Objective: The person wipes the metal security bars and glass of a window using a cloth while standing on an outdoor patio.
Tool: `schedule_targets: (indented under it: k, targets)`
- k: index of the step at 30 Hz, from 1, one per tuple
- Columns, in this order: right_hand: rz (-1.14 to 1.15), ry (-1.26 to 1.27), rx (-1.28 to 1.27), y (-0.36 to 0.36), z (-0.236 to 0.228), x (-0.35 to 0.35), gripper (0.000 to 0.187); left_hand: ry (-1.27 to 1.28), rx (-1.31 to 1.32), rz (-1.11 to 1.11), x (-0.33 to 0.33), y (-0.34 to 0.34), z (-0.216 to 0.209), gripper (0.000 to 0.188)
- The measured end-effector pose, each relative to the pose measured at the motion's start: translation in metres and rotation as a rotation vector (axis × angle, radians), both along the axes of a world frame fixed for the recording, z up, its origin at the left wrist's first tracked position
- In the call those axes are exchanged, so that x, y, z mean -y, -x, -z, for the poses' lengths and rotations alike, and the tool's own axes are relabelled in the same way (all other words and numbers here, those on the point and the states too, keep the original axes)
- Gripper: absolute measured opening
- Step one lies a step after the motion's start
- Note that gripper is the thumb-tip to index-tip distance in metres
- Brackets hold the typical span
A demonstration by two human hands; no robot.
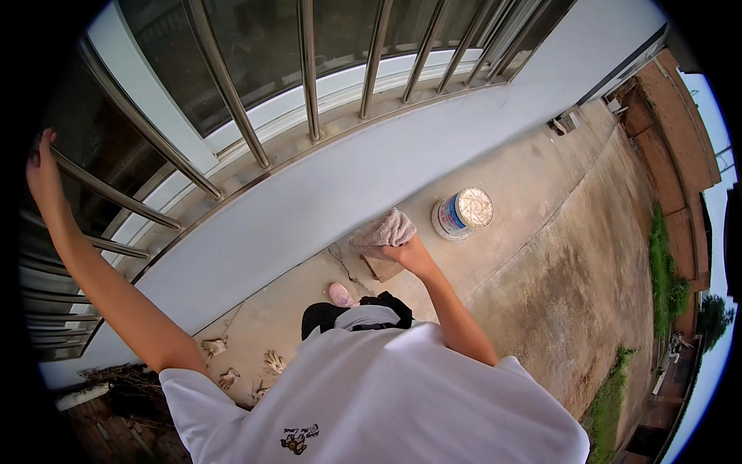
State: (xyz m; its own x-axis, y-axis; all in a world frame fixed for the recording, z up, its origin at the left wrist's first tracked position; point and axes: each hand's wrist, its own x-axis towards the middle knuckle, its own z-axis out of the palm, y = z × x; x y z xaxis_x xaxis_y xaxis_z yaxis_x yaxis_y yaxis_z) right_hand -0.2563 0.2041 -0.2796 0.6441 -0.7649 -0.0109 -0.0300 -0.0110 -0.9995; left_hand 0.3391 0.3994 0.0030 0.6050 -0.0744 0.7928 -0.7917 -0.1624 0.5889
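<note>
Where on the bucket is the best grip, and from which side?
Probably opposite sides just below its top, coming from above: the bucket is round, stands upright with its top facing up, and is apart from the wall. The right hand holds a cloth, so it would likely need freeing first.

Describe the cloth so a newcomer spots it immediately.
Below the metal window bars runs a pale wall. In front of it, the right hand holds the cloth, left of the white bucket. Crumpled, pinkish-grey fabric sets it apart from the round bucket.
</note>
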Motion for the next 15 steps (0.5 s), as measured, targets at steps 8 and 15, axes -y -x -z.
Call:
schedule_targets:
  k: [8, 15]
  targets:
    - [0.355, -0.649, 0.284, 0.073, -0.011, -0.048, 0.05, -0.065, -1.117, 0.934, 0.036, 0.4, 0.254, 0.02]
    - [0.441, -0.868, 0.365, 0.094, 0.008, -0.125, 0.053, -0.476, -1.09, 1.337, 0.023, 0.571, 0.321, 0.032]
